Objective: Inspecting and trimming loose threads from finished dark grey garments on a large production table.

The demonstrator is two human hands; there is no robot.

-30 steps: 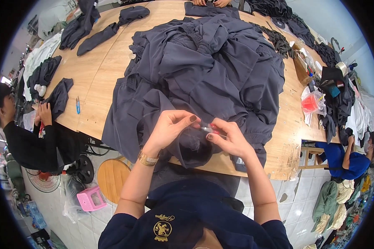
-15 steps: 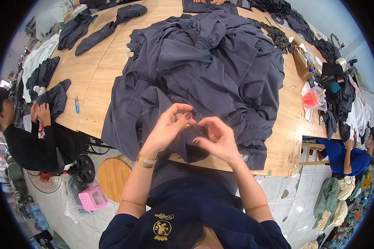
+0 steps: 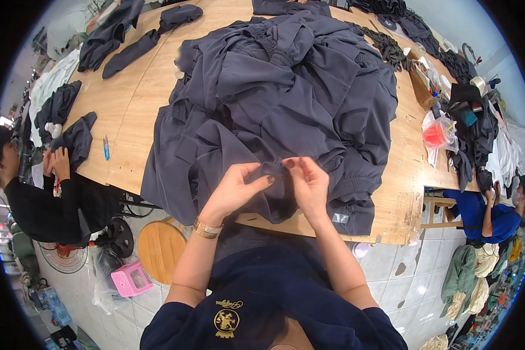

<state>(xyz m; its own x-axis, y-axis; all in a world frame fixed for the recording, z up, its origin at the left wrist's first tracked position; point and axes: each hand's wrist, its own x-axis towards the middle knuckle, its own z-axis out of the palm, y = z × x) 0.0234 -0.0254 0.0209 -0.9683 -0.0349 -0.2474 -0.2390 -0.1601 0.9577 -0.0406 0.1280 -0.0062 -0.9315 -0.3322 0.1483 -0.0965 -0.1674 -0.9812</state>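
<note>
A large heap of dark grey garments (image 3: 309,99), some with gathered elastic waistbands, covers the middle of the wooden table in front of me. At its near side, a fold of dark grey garment (image 3: 274,201) is drawn up between my two hands. My left hand (image 3: 239,188), with a gold-coloured bracelet at the wrist, pinches this cloth between thumb and fingers. Just beside it, my right hand (image 3: 309,184) grips the same fold with thumb and fingertips. Whether a thread or anything else small lies between the fingertips is too fine to make out.
Blue thread snips (image 3: 106,148) lie on the table (image 3: 135,111) at left. A person in black (image 3: 52,198) handles dark cloth there; another in blue (image 3: 487,217) sits at right. A round wooden stool (image 3: 160,251), a pink stool (image 3: 131,278) and a red drink (image 3: 434,137) are around.
My hands were loosely raised over the cloth with fingers parted. Now both have closed on the garment's fold and lifted it. A small white tag shows at the heap's near right corner.
</note>
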